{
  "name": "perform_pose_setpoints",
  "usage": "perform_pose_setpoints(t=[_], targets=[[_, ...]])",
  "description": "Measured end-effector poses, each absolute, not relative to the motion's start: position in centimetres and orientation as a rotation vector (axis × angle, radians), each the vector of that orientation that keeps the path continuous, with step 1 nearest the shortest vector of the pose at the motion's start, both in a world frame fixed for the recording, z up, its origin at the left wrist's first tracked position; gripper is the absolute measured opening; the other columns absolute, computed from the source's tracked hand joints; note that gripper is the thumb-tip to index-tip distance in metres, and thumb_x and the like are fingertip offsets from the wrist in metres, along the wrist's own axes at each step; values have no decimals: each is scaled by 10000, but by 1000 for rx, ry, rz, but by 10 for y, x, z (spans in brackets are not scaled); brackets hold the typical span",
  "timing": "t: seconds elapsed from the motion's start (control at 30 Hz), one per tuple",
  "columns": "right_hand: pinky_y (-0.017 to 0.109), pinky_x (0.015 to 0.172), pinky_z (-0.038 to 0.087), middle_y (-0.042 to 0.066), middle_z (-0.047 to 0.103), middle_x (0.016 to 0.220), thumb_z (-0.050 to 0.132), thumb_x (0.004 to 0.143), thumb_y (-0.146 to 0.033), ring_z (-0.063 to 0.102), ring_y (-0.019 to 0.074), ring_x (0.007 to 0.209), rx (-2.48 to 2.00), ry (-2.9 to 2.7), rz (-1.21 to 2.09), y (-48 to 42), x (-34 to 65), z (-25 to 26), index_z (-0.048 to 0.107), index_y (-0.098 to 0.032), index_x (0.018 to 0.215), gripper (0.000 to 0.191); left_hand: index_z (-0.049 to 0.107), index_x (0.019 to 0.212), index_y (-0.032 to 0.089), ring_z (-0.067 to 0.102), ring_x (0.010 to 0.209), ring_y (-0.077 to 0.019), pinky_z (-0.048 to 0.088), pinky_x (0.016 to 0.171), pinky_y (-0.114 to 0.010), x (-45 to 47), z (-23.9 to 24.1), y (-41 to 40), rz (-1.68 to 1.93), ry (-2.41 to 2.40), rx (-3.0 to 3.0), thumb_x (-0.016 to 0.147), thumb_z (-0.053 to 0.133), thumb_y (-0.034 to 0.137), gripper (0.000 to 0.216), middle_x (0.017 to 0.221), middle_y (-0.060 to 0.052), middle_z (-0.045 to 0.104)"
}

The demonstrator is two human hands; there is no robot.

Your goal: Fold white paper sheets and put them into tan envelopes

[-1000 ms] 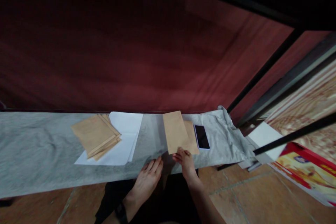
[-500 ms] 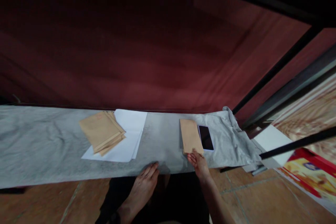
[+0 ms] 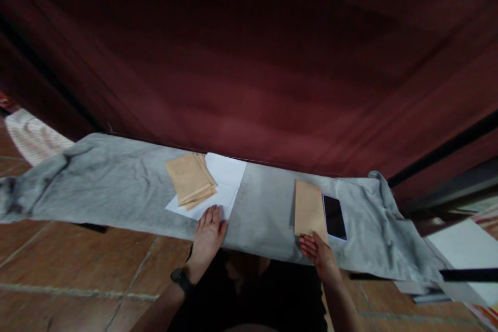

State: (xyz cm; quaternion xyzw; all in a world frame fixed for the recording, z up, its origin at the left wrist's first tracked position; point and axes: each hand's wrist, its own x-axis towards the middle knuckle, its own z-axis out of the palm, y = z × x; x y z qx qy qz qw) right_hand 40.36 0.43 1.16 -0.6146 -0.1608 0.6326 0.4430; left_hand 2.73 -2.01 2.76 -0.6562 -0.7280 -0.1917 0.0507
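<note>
My left hand (image 3: 209, 233) lies flat, fingers out, on the near edge of the white paper sheets (image 3: 226, 176). On those sheets rests a fanned pile of brown paper envelopes (image 3: 190, 176). Over to the right, my right hand (image 3: 317, 253) pinches the near edge of another brown paper envelope (image 3: 309, 207), thumb on top and fingers curled at its lower edge. Whether more than one envelope lies there is hard to make out. A phone (image 3: 335, 217) with a dark screen and pale purple rim lies just right of that envelope.
A grey cloth (image 3: 268, 207) covers the long narrow bench under these things. Behind it stands a dark red panel (image 3: 249, 88). Black frame bars (image 3: 447, 148) cross at the right, near a white box (image 3: 462, 254). Below is a brown tiled floor (image 3: 78, 270).
My left hand has moved forward from the bench's front edge onto the white paper. My right hand stays at the brown envelope's near edge. The view has swung left.
</note>
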Motion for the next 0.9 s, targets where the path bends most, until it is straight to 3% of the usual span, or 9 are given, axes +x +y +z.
perform_pose_setpoints(t=[0.1,0.23,0.43,0.67,0.77,0.9], targets=[[336,670,581,137,789,858,722,761,-541,748,240,715,-1550,-411,1610,5,408,12,705,-144,897,419,574,1328,124,542,1315,-306,446,1086,-457,26,32,-18,-416,-2371,-1993,981,465,288,399,1395,-172,596],[345,682,574,131,791,873,694,770,-547,743,239,718,-1584,-430,1640,2,411,10,703,-154,915,419,644,1226,162,577,1285,-255,440,1091,-387,28,42,-16,-472,-2433,-2026,981,451,208,316,1321,-129,657],[332,690,582,96,793,904,740,696,-551,735,216,730,-1529,-531,1589,-4,402,17,718,-183,911,427,700,1054,173,726,934,-222,520,820,-301,24,60,-5,-576,-2793,-1880,944,498,204,232,1022,-87,764],[328,589,579,64,762,754,837,502,-562,679,191,592,-1560,-715,1466,5,379,25,717,-192,831,510,722,948,207,723,841,-214,461,675,-256,8,69,9,-529,-3007,-1744,905,553,260,182,886,-51,772],[322,539,562,71,752,737,813,521,-585,660,189,561,-1570,-772,1402,7,375,19,719,-204,817,491,696,976,197,704,827,-201,463,691,-262,8,70,6,-561,-2876,-1778,928,511,248,197,903,-51,757],[316,515,562,62,743,717,795,543,-609,642,177,538,-1538,-818,1376,8,366,13,711,-200,810,495,673,997,160,657,937,-257,466,844,-358,26,74,-3,-537,-2356,-1913,957,440,198,239,952,-104,718]])
